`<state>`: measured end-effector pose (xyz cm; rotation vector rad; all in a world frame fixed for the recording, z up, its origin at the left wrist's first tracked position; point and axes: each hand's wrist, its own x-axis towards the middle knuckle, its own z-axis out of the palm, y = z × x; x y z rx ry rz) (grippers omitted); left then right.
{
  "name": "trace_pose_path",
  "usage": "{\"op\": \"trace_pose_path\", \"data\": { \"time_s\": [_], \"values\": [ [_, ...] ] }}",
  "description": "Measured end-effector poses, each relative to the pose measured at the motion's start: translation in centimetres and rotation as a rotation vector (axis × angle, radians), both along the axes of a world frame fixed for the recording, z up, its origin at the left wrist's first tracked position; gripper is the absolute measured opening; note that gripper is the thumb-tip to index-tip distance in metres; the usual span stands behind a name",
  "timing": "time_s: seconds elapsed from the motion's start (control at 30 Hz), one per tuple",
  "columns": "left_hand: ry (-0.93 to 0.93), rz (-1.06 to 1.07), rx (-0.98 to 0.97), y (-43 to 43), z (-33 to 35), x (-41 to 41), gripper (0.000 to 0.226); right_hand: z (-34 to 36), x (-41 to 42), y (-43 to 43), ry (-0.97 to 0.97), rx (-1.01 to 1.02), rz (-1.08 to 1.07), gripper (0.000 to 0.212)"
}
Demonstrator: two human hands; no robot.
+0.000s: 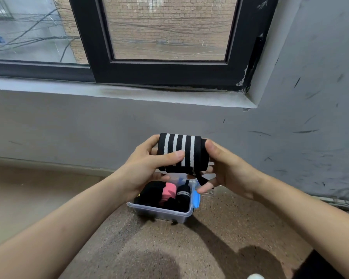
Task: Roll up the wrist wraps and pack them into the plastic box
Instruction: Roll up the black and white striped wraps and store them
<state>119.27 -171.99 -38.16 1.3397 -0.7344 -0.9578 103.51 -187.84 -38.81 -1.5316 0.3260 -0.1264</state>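
Observation:
A rolled black wrist wrap with white stripes is held in the air above the clear plastic box. My left hand grips its left end, thumb across the front. My right hand holds its right end, and a thin black loop of the wrap hangs over one of that hand's fingers. The box stands on the speckled floor and holds a black roll, a pink roll and a black roll with grey stripes.
A blue latch sits on the box's right side. A grey wall with a window ledge rises just behind the box. Cables lie on the floor at the far right.

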Motion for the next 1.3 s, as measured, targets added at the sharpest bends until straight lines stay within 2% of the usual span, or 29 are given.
{"op": "trace_pose_path", "data": {
  "time_s": [0.1,0.2,0.33,0.47,0.53,0.73,0.9,1.03,1.13,1.3],
  "values": [
    [-0.061,0.022,-0.023,0.0,-0.5,0.0,0.054,-0.1,0.4,-0.2,0.038,0.075,-0.012,0.05],
    [-0.22,0.027,-0.005,-0.2,-0.9,0.6,0.057,-0.5,0.5,-0.6,0.053,0.156,-0.007,0.047],
    [-0.322,-0.09,0.04,-0.5,-2.1,2.0,0.068,-1.5,1.1,-1.5,0.071,0.163,-0.027,0.048],
    [-0.245,-0.177,0.214,-1.3,-4.0,3.9,0.061,-3.3,2.6,-2.6,0.1,0.101,0.033,0.051],
    [-0.257,-0.2,0.27,-2.1,-5.2,5.0,0.058,-4.8,3.6,-3.1,0.131,0.032,0.052,0.053],
    [-0.485,-0.153,0.378,-4.4,-11.6,7.8,0.07,-10.7,7.4,-5.4,0.253,-0.256,0.088,0.065],
    [-0.431,-0.006,0.389,-5.6,-19.5,8.7,0.079,-17.7,9.7,-7.3,0.28,-0.41,0.098,0.069],
    [-0.57,0.096,0.485,-7.5,-25.0,8.9,0.085,-22.3,10.8,-7.9,0.307,-0.536,0.086,0.072],
    [-0.613,0.198,0.51,-9.2,-27.6,8.1,0.078,-25.1,11.5,-8.4,0.305,-0.691,0.037,0.07],
    [-0.526,0.347,0.583,-11.6,-30.5,6.4,0.074,-28.7,11.8,-9.4,0.324,-0.886,-0.058,0.058]
  ]
}}
